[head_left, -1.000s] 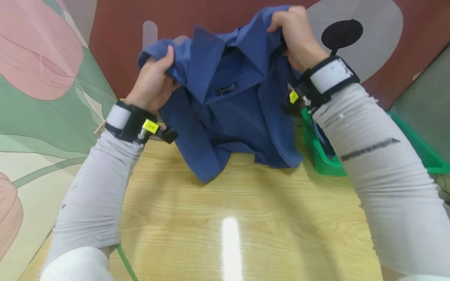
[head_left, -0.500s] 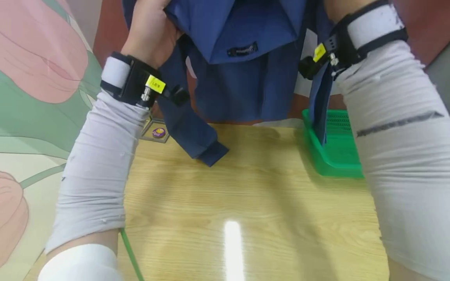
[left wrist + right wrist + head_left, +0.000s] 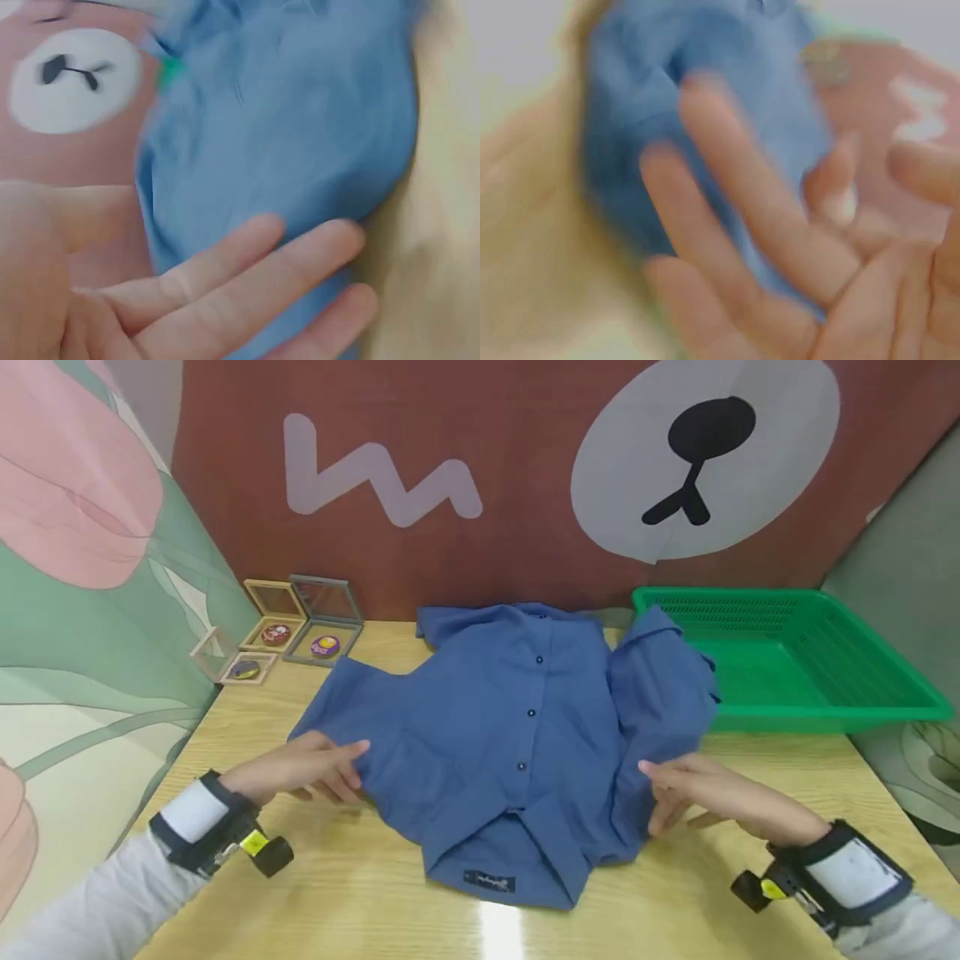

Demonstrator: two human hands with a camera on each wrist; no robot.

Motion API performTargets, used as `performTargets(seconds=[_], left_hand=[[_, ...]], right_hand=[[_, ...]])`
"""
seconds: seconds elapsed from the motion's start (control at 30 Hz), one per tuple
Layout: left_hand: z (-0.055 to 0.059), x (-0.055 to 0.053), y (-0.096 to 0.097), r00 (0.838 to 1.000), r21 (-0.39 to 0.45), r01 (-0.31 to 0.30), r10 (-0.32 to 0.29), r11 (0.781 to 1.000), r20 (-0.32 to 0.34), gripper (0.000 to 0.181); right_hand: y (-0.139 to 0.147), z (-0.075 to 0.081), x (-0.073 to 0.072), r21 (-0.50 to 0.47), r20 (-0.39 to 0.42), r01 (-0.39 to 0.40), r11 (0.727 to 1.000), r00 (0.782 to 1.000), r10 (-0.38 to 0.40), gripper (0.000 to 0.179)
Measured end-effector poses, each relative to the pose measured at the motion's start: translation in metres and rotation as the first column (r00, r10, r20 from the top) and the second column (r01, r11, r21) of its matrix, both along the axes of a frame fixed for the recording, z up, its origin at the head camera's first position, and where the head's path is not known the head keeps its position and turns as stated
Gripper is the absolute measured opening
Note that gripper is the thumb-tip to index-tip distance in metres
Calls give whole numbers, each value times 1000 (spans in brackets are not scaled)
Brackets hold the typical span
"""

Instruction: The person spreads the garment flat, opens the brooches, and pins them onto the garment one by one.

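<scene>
A blue button-up shirt (image 3: 480, 718) lies spread front side up on the table, its collar (image 3: 502, 852) toward me and its dark buttons running up the middle. At the shirt's left sleeve edge hovers my left hand (image 3: 318, 768), fingers loosely extended and holding nothing. My right hand (image 3: 697, 789) is at the shirt's right side, fingers spread and nothing in them. Both wrist views show loose fingers in front of the blue cloth, blurred in the right wrist view. Whether any fingertip touches the cloth I cannot tell. The right sleeve (image 3: 660, 685) lies bunched, overlapping a green basket's edge.
The green plastic basket (image 3: 787, 718) stands at the back right. Several small open cases with round badges, among them a grey one (image 3: 325, 647), stand at the back left. A brown cloth backdrop (image 3: 525, 552) rises behind the wooden table (image 3: 375, 893).
Both hands held the shirt up by its shoulders and lifted it. Now it lies on the table, front up and collar toward me, and both hands have let go and come back nearer.
</scene>
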State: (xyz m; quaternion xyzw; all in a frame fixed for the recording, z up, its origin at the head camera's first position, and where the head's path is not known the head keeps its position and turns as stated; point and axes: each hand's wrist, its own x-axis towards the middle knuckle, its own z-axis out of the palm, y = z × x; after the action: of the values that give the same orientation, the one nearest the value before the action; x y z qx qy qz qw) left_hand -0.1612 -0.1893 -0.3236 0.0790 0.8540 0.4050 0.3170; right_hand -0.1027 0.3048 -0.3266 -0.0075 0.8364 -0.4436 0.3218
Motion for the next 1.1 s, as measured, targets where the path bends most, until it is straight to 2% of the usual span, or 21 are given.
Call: performTargets(seconds=[0.07,0.1,0.17,0.23,0.27,0.3,0.37,0.4,0.43,0.47,0.5,0.57,0.6,0.63,0.67,0.73,0.8,0.87,0.93,1.0,1.1], left_hand=[[-6,-3,-10,991,-65,28,-36,998,-128,55],[-7,-6,-11,978,-86,29,-46,996,-203,51],[-10,-16,-8,939,-101,37,-69,994,-338,41],[-16,-26,1,885,-132,46,-102,990,-454,31],[-20,-31,7,857,-153,54,-124,987,-500,28],[-25,-35,13,831,-170,67,-150,983,-535,26],[-36,-43,22,783,-216,111,-220,970,-583,34],[-41,-46,26,766,-242,139,-259,960,-589,40],[-46,-49,29,758,-268,170,-299,948,-579,48],[-50,-52,31,759,-288,202,-335,936,-558,55],[-54,-54,32,763,-307,231,-368,923,-532,61],[-61,-57,33,774,-356,282,-430,891,-464,71],[-62,-57,34,791,-368,303,-447,879,-418,75],[-64,-56,34,806,-379,319,-459,869,-374,79],[-66,-56,35,814,-394,332,-471,857,-339,81],[-67,-54,36,823,-430,344,-489,835,-290,86],[-68,-53,38,826,-460,340,-494,820,-270,88],[-68,-52,38,819,-497,323,-501,805,-280,90],[-69,-53,37,811,-520,305,-503,798,-298,90],[-68,-53,35,809,-524,291,-498,800,-312,91],[-69,-54,31,805,-518,278,-491,809,-334,92]], right_hand=[[10,-18,-2,60,-31,81,995,996,-79,58],[14,-24,-5,81,-60,119,989,992,-115,60],[19,-34,-14,114,-135,184,976,977,-168,60],[21,-40,-19,214,-256,213,953,954,-155,60],[21,-41,-21,291,-323,229,929,937,-130,60],[21,-43,-21,368,-390,260,893,915,-105,60],[22,-45,-20,505,-504,333,796,863,-42,63],[22,-46,-20,560,-536,361,745,844,-7,67],[22,-46,-19,593,-542,378,711,840,5,72],[22,-47,-20,613,-541,383,692,841,14,75],[21,-48,-21,617,-534,382,688,845,9,78],[17,-50,-26,599,-526,363,713,850,9,79],[14,-51,-28,576,-533,360,734,846,5,76],[10,-51,-31,544,-546,358,759,838,-4,68],[5,-52,-34,502,-575,360,786,818,-8,59],[-6,-51,-40,397,-657,366,842,754,-18,46],[-17,-46,-46,280,-725,335,900,688,-30,38],[-29,-36,-54,168,-772,283,944,634,-53,40],[-39,-23,-62,62,-805,233,970,586,-89,45],[-47,-6,-71,-17,-835,201,979,536,-125,50],[-56,21,-83,-110,-895,154,982,414,-165,49]])
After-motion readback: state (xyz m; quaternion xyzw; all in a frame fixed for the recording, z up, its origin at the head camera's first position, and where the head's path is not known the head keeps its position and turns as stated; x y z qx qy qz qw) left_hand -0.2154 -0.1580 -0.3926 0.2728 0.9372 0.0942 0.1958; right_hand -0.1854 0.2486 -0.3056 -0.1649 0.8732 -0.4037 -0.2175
